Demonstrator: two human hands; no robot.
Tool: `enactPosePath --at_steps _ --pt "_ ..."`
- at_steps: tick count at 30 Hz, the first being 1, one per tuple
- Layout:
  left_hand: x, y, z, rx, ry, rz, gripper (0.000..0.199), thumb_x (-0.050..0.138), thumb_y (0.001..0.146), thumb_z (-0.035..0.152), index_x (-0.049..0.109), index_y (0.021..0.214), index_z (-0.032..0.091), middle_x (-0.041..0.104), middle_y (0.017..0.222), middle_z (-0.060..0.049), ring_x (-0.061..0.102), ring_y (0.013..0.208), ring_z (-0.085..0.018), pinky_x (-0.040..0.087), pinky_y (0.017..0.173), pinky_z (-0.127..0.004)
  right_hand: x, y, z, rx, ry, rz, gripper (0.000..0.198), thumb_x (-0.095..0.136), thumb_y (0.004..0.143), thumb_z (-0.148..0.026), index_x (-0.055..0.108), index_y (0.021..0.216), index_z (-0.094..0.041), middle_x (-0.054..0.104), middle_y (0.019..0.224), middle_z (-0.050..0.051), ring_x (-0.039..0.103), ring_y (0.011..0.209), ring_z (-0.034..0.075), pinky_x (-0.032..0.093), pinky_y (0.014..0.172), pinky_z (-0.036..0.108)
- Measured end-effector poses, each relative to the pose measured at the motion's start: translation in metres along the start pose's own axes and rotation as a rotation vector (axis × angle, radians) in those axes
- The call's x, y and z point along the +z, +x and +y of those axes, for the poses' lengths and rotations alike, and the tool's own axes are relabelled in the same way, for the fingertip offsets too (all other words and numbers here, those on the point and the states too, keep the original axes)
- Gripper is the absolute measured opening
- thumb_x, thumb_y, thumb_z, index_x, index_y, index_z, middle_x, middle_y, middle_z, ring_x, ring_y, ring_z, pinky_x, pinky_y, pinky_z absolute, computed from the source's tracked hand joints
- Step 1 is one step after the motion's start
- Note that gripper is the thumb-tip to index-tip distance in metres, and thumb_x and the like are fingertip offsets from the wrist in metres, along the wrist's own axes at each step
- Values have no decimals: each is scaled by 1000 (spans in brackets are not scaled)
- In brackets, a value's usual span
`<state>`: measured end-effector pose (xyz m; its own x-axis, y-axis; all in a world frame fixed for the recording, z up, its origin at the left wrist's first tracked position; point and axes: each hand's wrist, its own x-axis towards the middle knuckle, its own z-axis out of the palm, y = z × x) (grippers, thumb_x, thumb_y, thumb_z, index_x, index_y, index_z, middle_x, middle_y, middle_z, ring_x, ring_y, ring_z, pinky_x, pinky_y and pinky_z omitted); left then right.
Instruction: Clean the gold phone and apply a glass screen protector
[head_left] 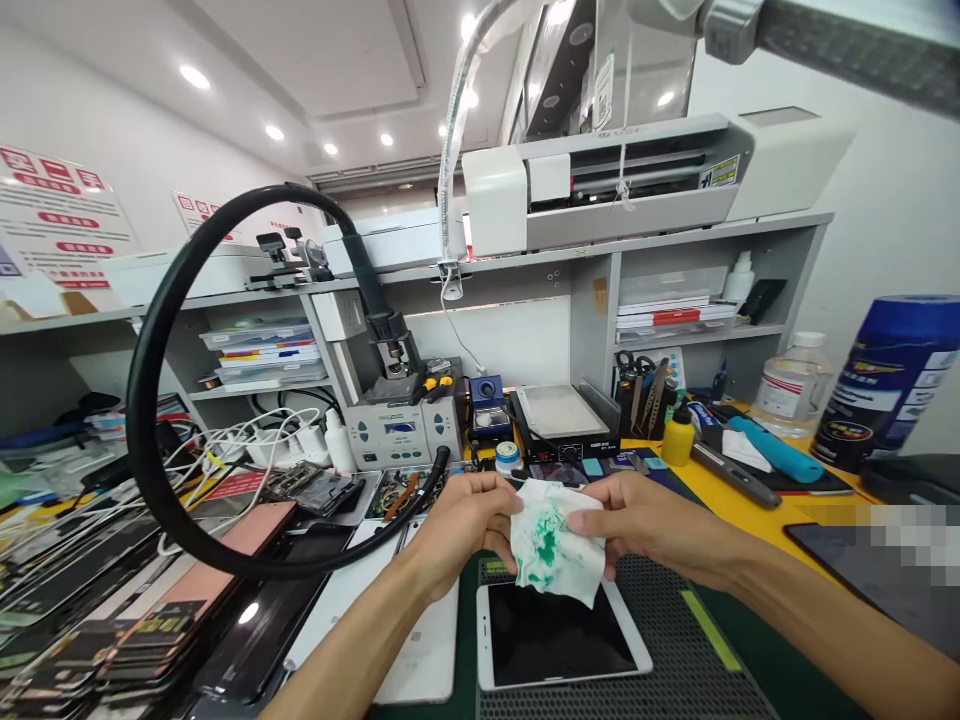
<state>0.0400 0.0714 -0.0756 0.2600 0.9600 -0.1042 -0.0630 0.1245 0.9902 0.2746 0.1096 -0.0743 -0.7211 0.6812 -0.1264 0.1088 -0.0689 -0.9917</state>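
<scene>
Between my hands hangs a white wipe (559, 545) with green smears across its face. My left hand (469, 520) pinches its left edge, fingers closed. On the other side my right hand (637, 520) grips the right edge, thumb pressed on the front. Just below the wipe lies a white-framed tablet (562, 635) with a dark screen; the wipe covers part of its top edge from this angle. Under the tablet is a dark perforated mat (675, 640).
Phones and phone parts (150, 620) crowd the left side. A thick black hose (139, 400) loops from the hot air station (405, 435). A yellow bottle (678, 440), a blue spray can (885, 390) and a clear jug (791, 390) stand at right. A white tablet (420, 650) lies left.
</scene>
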Motion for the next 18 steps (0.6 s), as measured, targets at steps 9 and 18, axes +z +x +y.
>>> enactPosePath --at_steps 9,18 --pt "8 -11 3 -180 -75 -166 35 88 69 39 71 81 11 68 72 -6 56 51 -11 42 35 -18 0 -3 -3 -3 36 -10 37 82 83 -48 79 87 -11 73 79 7 64 67 14 56 63 25" --pt "9 -16 5 -120 -86 -127 40 91 68 45 79 84 11 66 71 -4 52 48 -7 42 36 -15 0 -1 -6 38 110 79 34 87 78 -40 77 89 -10 74 81 10 65 67 16 55 58 25"
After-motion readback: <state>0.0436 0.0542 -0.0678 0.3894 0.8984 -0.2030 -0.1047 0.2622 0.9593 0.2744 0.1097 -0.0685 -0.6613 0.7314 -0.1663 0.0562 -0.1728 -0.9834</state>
